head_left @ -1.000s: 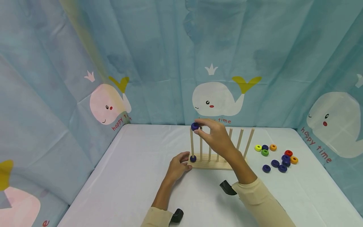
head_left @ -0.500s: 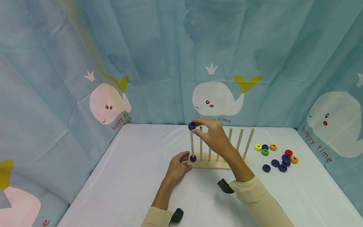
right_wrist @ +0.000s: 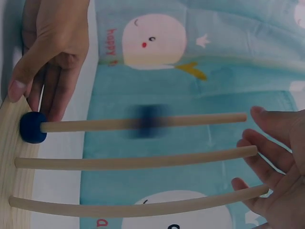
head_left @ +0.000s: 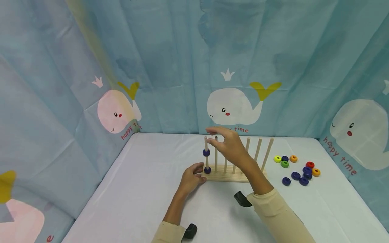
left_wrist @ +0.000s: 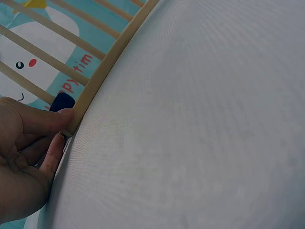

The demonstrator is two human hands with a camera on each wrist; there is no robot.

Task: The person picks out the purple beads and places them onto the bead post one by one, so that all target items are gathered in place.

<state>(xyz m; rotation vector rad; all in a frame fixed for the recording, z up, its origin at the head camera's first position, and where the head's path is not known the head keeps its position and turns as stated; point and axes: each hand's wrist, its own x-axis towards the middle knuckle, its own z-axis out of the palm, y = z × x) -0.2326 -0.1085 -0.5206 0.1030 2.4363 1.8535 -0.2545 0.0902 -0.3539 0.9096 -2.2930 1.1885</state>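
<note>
A wooden peg rack (head_left: 234,178) with a row of upright dowels stands on the table. My left hand (head_left: 189,179) grips the left end of its base, thumb and fingers on opposite sides (left_wrist: 28,143). One dark blue bead (head_left: 207,170) sits at the bottom of the leftmost peg. A second blue bead (head_left: 206,152) is partway down the same peg, blurred with motion in the right wrist view. My right hand (head_left: 228,145) hovers by the peg tops, thumb and fingers apart, holding nothing.
Loose beads lie on the white table right of the rack: a yellow bead (head_left: 277,159), a green bead (head_left: 284,164), a red bead (head_left: 310,164), orange ones and several blue ones. A whale-print curtain (head_left: 170,84) hangs behind the table.
My right hand moved the blue bead left onto the top of the leftmost peg and let go. The bead has dropped partway down. The left hand has stayed put.
</note>
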